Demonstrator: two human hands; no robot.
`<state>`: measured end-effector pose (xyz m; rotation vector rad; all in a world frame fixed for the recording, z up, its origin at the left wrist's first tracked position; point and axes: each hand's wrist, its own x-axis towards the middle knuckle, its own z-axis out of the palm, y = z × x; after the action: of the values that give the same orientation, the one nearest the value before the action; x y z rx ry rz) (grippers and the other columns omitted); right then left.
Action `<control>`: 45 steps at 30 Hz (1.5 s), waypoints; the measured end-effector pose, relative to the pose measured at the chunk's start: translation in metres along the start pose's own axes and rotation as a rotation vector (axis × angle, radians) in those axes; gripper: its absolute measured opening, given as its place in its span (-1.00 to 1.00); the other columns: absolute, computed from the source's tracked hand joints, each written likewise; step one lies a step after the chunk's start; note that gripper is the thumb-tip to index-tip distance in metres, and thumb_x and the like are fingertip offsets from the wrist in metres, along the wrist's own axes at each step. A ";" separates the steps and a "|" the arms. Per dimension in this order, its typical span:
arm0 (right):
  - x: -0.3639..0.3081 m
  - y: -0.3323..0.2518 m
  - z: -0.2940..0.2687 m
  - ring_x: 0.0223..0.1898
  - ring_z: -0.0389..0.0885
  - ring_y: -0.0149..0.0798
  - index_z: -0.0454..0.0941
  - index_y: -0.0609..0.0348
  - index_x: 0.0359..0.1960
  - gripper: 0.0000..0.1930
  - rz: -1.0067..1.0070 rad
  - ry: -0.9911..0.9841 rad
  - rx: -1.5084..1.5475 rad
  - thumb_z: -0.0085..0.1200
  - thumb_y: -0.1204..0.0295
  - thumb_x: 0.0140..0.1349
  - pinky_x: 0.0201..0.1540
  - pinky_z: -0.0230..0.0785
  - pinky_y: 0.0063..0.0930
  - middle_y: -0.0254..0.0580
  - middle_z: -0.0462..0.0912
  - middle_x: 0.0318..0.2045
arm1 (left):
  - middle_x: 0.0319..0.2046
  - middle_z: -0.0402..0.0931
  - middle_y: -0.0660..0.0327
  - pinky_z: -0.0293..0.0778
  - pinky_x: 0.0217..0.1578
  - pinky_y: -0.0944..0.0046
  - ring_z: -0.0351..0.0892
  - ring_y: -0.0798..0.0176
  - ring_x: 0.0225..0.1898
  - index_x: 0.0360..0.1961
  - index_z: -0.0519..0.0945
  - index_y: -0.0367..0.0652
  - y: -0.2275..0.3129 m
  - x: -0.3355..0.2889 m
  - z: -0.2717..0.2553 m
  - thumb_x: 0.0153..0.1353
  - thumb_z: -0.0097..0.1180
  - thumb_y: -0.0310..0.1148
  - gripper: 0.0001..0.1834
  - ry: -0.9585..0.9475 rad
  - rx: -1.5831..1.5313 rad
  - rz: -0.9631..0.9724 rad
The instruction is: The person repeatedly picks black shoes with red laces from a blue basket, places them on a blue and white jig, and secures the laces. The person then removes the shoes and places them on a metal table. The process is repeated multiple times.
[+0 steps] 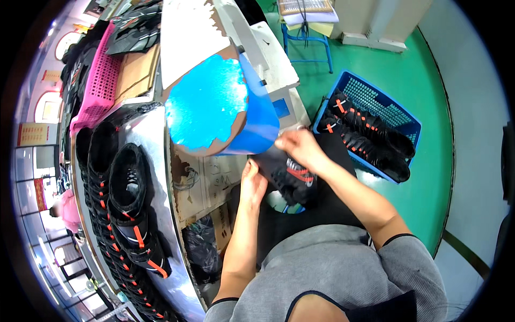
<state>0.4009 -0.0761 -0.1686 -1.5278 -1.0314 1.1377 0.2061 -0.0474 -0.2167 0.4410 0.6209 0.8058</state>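
Note:
A black shoe upper [294, 180] with red and white marks lies in front of me, its far end beneath a blue machine head [260, 121]. My left hand [253, 185] is at the upper's left edge, thumb up and fingers closed on it, partly hidden. Above the upper's far right part, beside the machine head, my right hand [299, 147] is pinched closed. What lies between its fingertips is too small to make out. Torn bright blue film [206, 102] covers the machine's top.
On the metal-topped bench [161, 177] at left stand rows of black shoes [129, 182] with orange tabs. Behind them is a pink basket [99, 80] with dark pieces. A blue crate [383, 104] of black shoes rests on the green floor at right, near a blue stool [308, 40].

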 end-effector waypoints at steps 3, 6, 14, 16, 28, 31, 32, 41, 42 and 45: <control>-0.033 0.004 0.027 -0.42 0.47 -0.47 0.59 0.28 -0.35 -0.84 0.181 -0.097 0.384 0.14 0.41 0.18 -0.30 0.32 -0.53 -0.33 0.58 -0.50 | 0.01 0.47 0.23 0.31 0.16 0.14 0.41 0.23 0.09 0.00 0.45 -0.12 0.017 -0.038 0.000 0.30 0.05 -0.25 -0.70 0.212 0.150 -0.071; -0.057 0.037 0.021 -0.36 0.52 -0.46 0.57 0.29 -0.29 -0.83 0.374 0.155 0.936 0.08 0.40 0.27 -0.26 0.38 -0.51 -0.34 0.60 -0.40 | -0.02 0.42 0.25 0.29 0.14 0.20 0.36 0.28 0.10 0.11 0.37 -0.16 0.039 -0.080 0.028 0.31 0.05 -0.29 -0.61 0.358 0.648 0.082; -0.086 0.067 -0.002 -0.16 0.60 -0.19 0.47 0.22 -0.11 -0.75 0.469 0.371 1.360 -0.15 0.31 0.40 0.00 0.47 -0.23 -0.15 0.60 -0.17 | -0.15 0.44 0.03 0.26 -0.04 0.05 0.27 -0.05 0.02 -0.22 0.54 -0.26 0.003 -0.161 0.111 -0.18 0.44 -0.12 -0.44 0.141 2.183 0.627; -0.083 0.072 -0.001 -0.14 0.59 -0.18 0.46 0.22 -0.09 -0.74 0.471 0.387 1.369 -0.14 0.29 0.40 0.01 0.46 -0.21 -0.13 0.59 -0.14 | -0.13 0.44 0.04 0.27 -0.05 0.05 0.30 -0.06 -0.02 -0.32 0.55 -0.28 -0.002 -0.148 0.083 -0.19 0.46 -0.20 -0.53 0.142 2.051 0.541; -0.022 -0.024 -0.029 -0.01 0.46 -0.07 0.63 0.03 -0.16 -0.64 -0.374 -0.561 -0.474 0.17 0.12 0.07 0.04 0.22 -0.08 -0.18 0.64 -0.25 | -0.24 0.38 0.19 0.29 -0.03 0.28 0.32 0.20 -0.06 -0.34 0.55 -0.29 0.086 -0.075 0.054 -0.10 0.37 -0.48 -0.71 0.051 1.461 0.078; 0.007 -0.027 -0.029 -0.15 0.55 -0.01 0.66 0.04 -0.26 -0.69 -0.373 -0.393 -0.427 0.20 0.15 0.03 -0.09 0.33 -0.13 -0.13 0.66 -0.35 | -0.15 0.38 0.31 0.26 0.03 0.36 0.31 0.32 -0.04 -0.30 0.54 -0.27 0.089 -0.038 0.062 0.02 0.24 -0.57 -0.81 0.119 1.047 0.027; 0.010 -0.029 -0.028 -0.14 0.56 0.00 0.66 0.05 -0.27 -0.69 -0.331 -0.315 -0.416 0.20 0.14 0.03 -0.10 0.34 -0.14 -0.11 0.67 -0.31 | -0.14 0.42 0.31 0.27 0.02 0.36 0.34 0.33 -0.03 -0.26 0.55 -0.27 0.092 -0.025 0.062 0.04 0.21 -0.58 -0.80 0.109 1.043 0.108; 0.013 -0.014 -0.025 -0.33 0.62 -0.16 0.62 0.26 -0.31 -0.72 -0.036 -0.085 0.012 0.17 0.27 0.11 -0.21 0.38 -0.33 -0.02 0.65 -0.43 | -0.08 0.49 0.23 0.29 0.09 0.19 0.44 0.25 -0.04 0.00 0.47 -0.20 0.115 0.043 0.044 0.17 0.12 -0.53 -0.66 0.278 0.731 -0.244; 0.008 -0.009 -0.027 -0.33 0.62 -0.15 0.62 0.27 -0.30 -0.72 -0.049 -0.054 0.010 0.17 0.27 0.11 -0.21 0.38 -0.33 -0.02 0.65 -0.43 | -0.08 0.49 0.22 0.29 0.09 0.18 0.44 0.24 -0.04 0.00 0.47 -0.20 0.108 0.041 0.056 0.18 0.11 -0.52 -0.66 0.300 0.781 -0.210; 0.008 -0.002 -0.028 -0.32 0.62 -0.14 0.62 0.27 -0.30 -0.71 -0.029 -0.057 0.031 0.17 0.27 0.10 -0.21 0.37 -0.33 -0.02 0.65 -0.44 | -0.04 0.47 0.20 0.30 0.08 0.16 0.44 0.21 -0.03 0.02 0.46 -0.22 0.089 0.029 0.085 0.19 0.12 -0.51 -0.65 0.347 0.802 -0.101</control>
<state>0.4301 -0.0731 -0.1643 -1.4591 -1.0656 1.1778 0.2302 0.0190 -0.1121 0.9988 1.2873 0.5100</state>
